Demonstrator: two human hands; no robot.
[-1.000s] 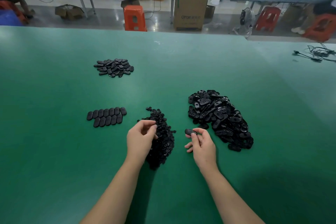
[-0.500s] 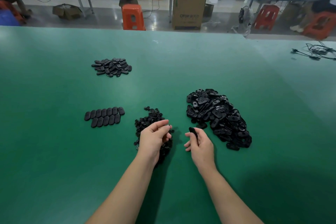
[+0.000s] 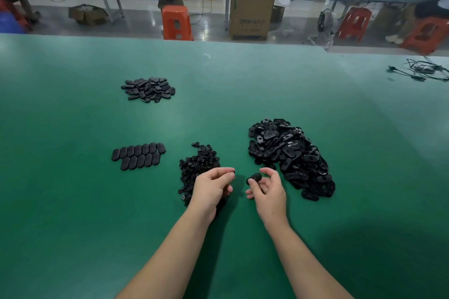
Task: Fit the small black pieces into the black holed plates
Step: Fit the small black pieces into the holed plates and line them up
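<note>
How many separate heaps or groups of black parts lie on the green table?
4: a far-left heap, a neat double row at left, small pieces by the left hand, and a big heap at right.

Even overhead light, moderately bright. Table [image 3: 73,201] shows pale sheen at far right, soft dark shadow at near right corner. Small shadows beneath hands. Floor [image 3: 141,22] glossy with reflections. Wide-angle bowing at edges; background slightly soft, right edge smeared.
</note>
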